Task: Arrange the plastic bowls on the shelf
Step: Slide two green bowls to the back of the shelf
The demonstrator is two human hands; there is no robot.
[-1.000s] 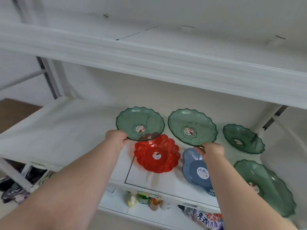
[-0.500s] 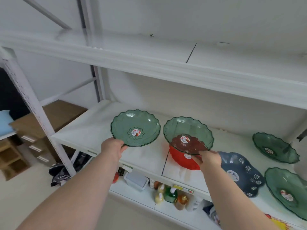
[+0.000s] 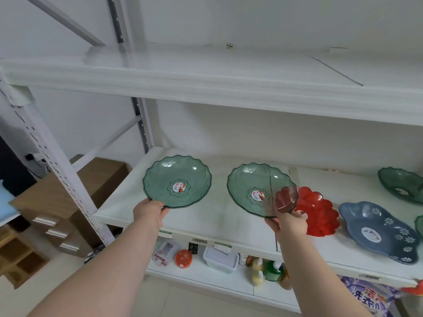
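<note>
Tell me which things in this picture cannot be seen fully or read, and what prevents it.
- Right hand: its fingers are hidden under the green bowl it holds.
- Red bowl: its left part sits behind that bowl and hand.
- Far green bowl: cut off by the right edge of the head view.
- Bowl stickers: print too small to read.
- Bottles on the lower shelf: blurred, partly behind the right forearm.

Showing large blue Chinese characters, apparently 洁 above 洗衣, on the purple-and-white printed plastic bag [image 3: 366,298] at five o'clock, under the white middle shelf [image 3: 217,220]. Carrying round red-and-white stickers with print too small to read: the left translucent green scalloped plastic bowl [image 3: 177,181] at nine o'clock of centre, the right translucent green scalloped plastic bowl [image 3: 254,191]. Bearing a barcode strip and green-edged price tags [image 3: 200,240], unreadable, along the shelf's front edge at six o'clock.
</note>
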